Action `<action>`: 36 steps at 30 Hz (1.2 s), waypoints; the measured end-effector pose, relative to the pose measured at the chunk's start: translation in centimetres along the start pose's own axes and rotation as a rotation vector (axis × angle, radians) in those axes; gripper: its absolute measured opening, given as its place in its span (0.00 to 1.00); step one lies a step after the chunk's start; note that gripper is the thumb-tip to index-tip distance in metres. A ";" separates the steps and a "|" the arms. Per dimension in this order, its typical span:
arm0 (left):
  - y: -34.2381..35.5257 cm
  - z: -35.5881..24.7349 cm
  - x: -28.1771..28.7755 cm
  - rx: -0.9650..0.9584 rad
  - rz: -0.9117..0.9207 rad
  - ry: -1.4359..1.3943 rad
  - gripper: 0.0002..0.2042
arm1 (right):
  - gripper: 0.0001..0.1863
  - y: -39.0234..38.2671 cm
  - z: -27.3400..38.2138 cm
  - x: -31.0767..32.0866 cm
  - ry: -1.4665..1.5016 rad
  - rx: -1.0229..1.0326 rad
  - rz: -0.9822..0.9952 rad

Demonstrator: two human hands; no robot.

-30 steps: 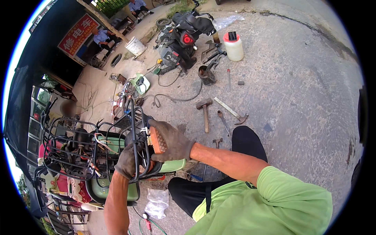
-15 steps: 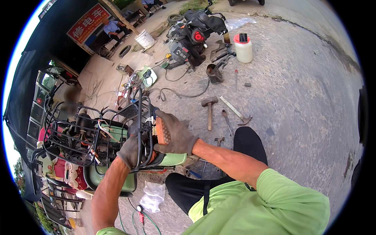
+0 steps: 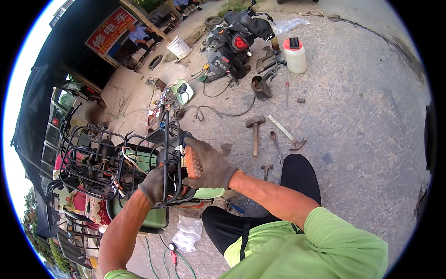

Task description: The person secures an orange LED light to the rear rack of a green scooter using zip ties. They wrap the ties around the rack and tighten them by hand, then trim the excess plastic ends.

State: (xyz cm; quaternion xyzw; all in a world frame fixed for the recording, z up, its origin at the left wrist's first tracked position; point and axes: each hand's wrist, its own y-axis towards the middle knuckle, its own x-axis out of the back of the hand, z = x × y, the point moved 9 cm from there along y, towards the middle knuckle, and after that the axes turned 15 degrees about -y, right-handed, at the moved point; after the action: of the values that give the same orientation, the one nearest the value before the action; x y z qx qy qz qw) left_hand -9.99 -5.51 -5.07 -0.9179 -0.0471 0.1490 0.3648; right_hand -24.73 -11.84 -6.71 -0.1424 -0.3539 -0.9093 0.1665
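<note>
A stripped-down vehicle with green panels point(image 3: 158, 217) and a black tubular metal frame point(image 3: 167, 139) stands in front of me at the left. My right hand point(image 3: 213, 165), in a dark work glove, is closed round an orange part with a studded face point(image 3: 197, 163) at the frame's end; it looks like a lamp lens. My left hand point(image 3: 155, 185), gloved too, reaches in among the frame's bars beside that part. Its fingertips are hidden behind the bars, so I cannot see what they touch.
On the concrete to the right lie a sledgehammer point(image 3: 255, 135), a claw hammer point(image 3: 287, 132), a wrench point(image 3: 276, 146) and a screwdriver point(image 3: 287, 95). Beyond stand a dark scooter point(image 3: 227, 51), a white jar point(image 3: 295, 60) and a bucket point(image 3: 179, 47). A plastic bag point(image 3: 186, 232) and air hose gauge point(image 3: 173, 251) lie near.
The view has shifted a little, so the scene sits slightly farther right. My left hand has pushed a bit deeper among the bars. My right hand keeps its grip on the orange part.
</note>
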 end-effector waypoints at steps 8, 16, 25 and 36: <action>0.1 -0.7 -0.7 0.059 -0.072 0.171 0.15 | 0.61 0.0 -0.4 -0.1 0.026 -0.057 0.039; -0.2 -1.7 -1.2 0.244 -0.060 0.311 0.14 | 0.60 -0.1 -0.9 0.1 0.054 -0.102 0.077; -0.3 -1.3 -0.3 0.100 -0.145 0.317 0.15 | 0.58 -0.4 0.1 0.3 0.073 -0.130 -0.060; 1.8 0.6 3.2 -0.020 -0.020 -0.158 0.15 | 0.63 -0.4 -0.7 -0.9 0.042 0.000 -0.065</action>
State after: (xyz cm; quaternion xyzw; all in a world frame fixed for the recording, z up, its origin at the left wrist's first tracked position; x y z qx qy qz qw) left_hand -7.21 -5.78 -7.48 -0.9064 -0.0866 0.2167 0.3521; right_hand -24.16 -11.87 -7.75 -0.1119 -0.3546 -0.9170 0.1442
